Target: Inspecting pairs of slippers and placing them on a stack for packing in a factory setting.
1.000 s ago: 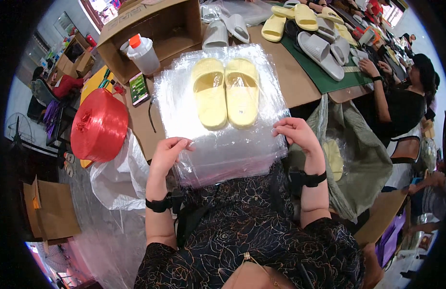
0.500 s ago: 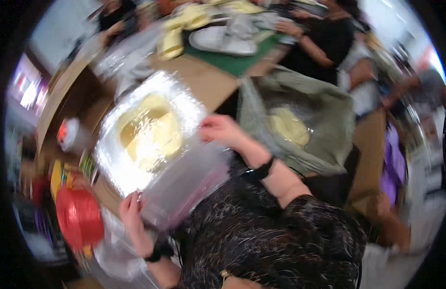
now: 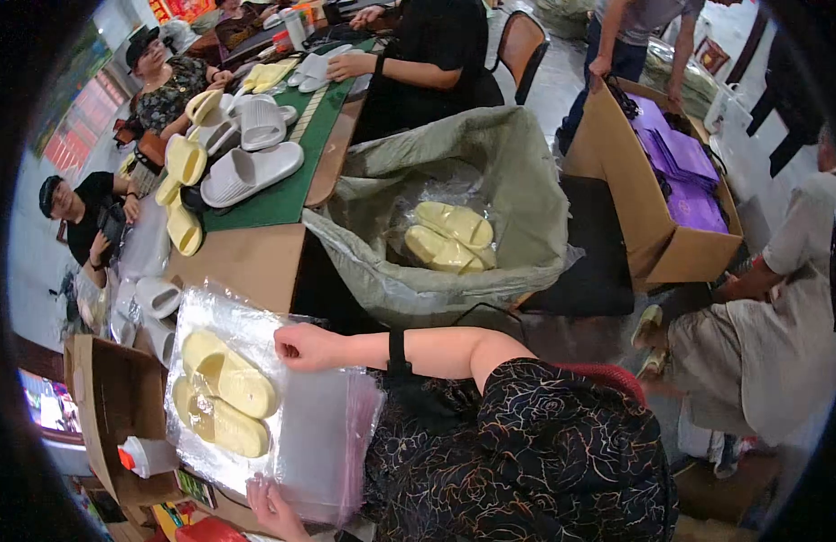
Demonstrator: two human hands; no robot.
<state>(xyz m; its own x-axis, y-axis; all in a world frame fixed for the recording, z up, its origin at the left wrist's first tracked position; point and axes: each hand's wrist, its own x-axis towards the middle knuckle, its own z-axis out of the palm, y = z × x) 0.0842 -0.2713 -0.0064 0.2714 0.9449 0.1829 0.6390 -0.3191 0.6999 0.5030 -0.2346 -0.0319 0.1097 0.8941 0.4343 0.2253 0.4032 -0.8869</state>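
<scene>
A pair of pale yellow slide slippers [image 3: 224,393] lies inside a shiny clear plastic bag [image 3: 187,312] on the table in front of me. My right hand [image 3: 308,348] is closed at the bag's upper right edge. At the lower edge, my left hand [image 3: 271,508] has its fingers curled against the plastic, partly cut off by the view. A stack of flat clear bags [image 3: 323,434] with pinkish edges lies beside and partly under the bagged slippers, close to my body.
A large grey-green sack [image 3: 364,266] holds another bagged yellow pair. Grey slippers [image 3: 255,172] and yellow ones lie on a green mat [image 3: 300,167]. A cardboard box [image 3: 120,406] and white bottle [image 3: 151,456] stand left. A person holds a box of purple bags [image 3: 657,154]; other people sit around.
My view has turned to the right and the picture is sharper, showing more of the sack and purple bags. Both hands remain at the edges of the bag holding the slippers.
</scene>
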